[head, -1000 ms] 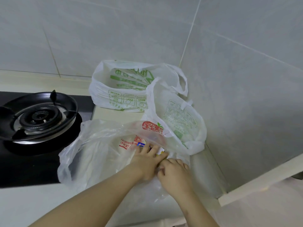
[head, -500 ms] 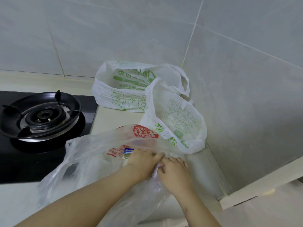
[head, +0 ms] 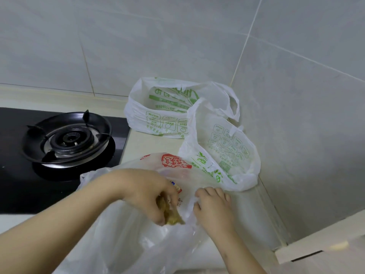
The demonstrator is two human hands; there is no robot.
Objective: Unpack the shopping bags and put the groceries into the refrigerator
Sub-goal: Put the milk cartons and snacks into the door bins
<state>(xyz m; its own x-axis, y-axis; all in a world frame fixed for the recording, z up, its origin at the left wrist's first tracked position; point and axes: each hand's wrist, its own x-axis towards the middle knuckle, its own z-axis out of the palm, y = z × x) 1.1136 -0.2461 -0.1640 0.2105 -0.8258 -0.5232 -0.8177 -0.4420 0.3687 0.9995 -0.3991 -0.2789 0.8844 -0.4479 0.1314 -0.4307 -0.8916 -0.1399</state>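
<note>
Left hand (head: 148, 190), fingers curled round a yellowish packet (head: 173, 218) at the clear bag (head: 128, 244) mouth; right hand (head: 214, 208) pinches the rim beside it.

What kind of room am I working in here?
Probably a home kitchen: a round black gas burner beside a pale countertop backed by grey wall tiles, with white green-printed plastic shopping bags on it.
</note>
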